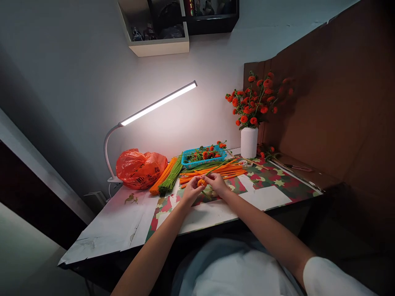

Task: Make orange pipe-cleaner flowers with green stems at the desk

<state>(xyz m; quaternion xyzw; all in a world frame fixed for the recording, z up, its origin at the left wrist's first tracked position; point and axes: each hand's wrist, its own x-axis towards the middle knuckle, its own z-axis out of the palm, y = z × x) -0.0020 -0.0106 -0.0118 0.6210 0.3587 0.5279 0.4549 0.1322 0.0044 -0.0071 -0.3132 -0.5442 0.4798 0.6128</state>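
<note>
Over the near part of the table, a small orange pipe-cleaner flower [201, 182] sits between my two hands. My left hand [192, 190] is closed round it from the left, thumb and fingers pinching it. From the right, my right hand [217, 184] has its fingers pressed together at the flower's upper edge; the exact spot it grips is too small to make out. Just beyond my hands lie loose orange pipe cleaners [230, 170]. Green pipe cleaners [173, 176] form a bundle to the left, beside more orange ones [163, 176].
A blue basket [188, 164] holds green stems with orange-red flowers. Behind it on the right stands a white ribbed vase [249, 143] full of flowers. A red plastic bag [138, 168] and a lit lamp [159, 103] are at the left. Pliers [298, 167] lie far right, near a cardboard panel [333, 102].
</note>
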